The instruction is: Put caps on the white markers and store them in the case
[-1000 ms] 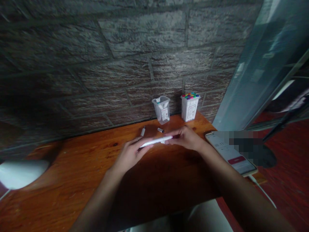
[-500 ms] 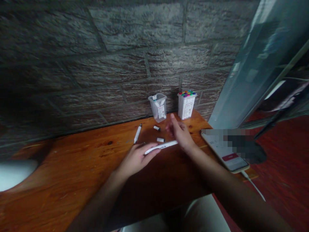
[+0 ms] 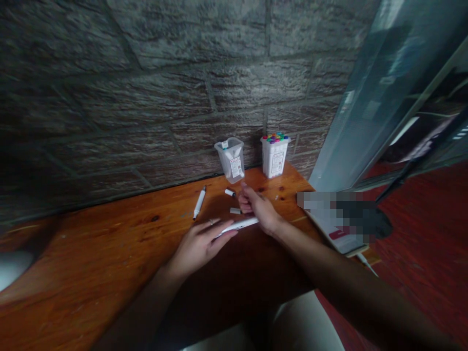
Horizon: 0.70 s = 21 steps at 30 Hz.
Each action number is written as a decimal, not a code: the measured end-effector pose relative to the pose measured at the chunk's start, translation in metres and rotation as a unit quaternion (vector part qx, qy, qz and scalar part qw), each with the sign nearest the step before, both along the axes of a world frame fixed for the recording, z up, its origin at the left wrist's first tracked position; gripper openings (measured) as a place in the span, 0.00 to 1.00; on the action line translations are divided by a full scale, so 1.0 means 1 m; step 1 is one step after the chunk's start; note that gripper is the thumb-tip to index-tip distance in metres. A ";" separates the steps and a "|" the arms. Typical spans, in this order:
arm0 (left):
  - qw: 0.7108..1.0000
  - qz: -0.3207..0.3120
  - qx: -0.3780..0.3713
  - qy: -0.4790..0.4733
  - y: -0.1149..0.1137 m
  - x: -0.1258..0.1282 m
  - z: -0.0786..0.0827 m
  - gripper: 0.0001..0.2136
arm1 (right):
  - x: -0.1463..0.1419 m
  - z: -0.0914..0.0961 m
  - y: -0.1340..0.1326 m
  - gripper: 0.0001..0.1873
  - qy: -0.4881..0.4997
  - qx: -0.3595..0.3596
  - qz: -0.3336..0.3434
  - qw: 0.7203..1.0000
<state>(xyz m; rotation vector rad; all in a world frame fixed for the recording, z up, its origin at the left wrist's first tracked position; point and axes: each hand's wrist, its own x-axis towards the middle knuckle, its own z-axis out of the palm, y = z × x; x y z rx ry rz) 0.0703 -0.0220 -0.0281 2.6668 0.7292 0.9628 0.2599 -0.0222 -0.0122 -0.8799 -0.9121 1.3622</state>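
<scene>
A white marker with dark print lies slanted in my left hand, pinched between thumb and fingers. My right hand is at the marker's right end, its fingers curled and thumb raised; whatever is inside the curl is hidden. Beyond my hands, two loose white caps with dark ends rest on the table: one cap farther back, another cap just left of my right fingers. A second white marker, dark at both ends, lies left of the caps.
A clear plastic container with a few white items stands by the stone wall. Beside it, another container is packed with colour-topped markers. A phone, partly blurred out, with a cable lies at the wooden table's right edge.
My right hand has come slightly left and nearer to me, beside the near cap. My left hand keeps hold of the marker. The whole view has shifted a little.
</scene>
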 end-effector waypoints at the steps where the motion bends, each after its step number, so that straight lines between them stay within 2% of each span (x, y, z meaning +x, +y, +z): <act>1: 1.000 -0.001 -0.014 -0.003 0.001 0.001 0.001 0.12 | 0.001 0.001 0.000 0.28 -0.012 0.002 0.002 1.000; 4: 0.996 0.025 -0.079 -0.038 0.004 0.005 0.004 0.12 | 0.007 0.006 0.002 0.29 -0.059 0.026 -0.050 0.997; 7: 0.983 0.074 -0.144 -0.092 0.005 0.009 0.007 0.12 | 0.014 0.008 0.003 0.28 -0.151 0.065 -0.123 0.979; 11: 0.970 0.076 -0.192 -0.127 0.004 0.008 0.009 0.13 | 0.017 0.002 0.003 0.26 -0.230 0.112 -0.078 0.963; 13: 0.964 0.071 -0.212 -0.141 0.005 0.007 0.010 0.13 | 0.017 -0.001 0.004 0.24 -0.215 0.118 -0.065 0.967; 15: 0.954 0.073 -0.236 -0.168 0.006 0.007 0.012 0.14 | 0.018 -0.001 0.006 0.22 -0.180 0.115 -0.081 0.973; 18: 0.932 0.083 -0.276 -0.219 0.010 0.007 0.015 0.15 | 0.021 0.003 0.006 0.22 -0.137 0.090 -0.112 0.980; 21: 0.903 0.082 -0.320 -0.276 0.013 0.004 0.017 0.15 | 0.022 0.008 0.003 0.22 -0.102 0.066 -0.108 0.987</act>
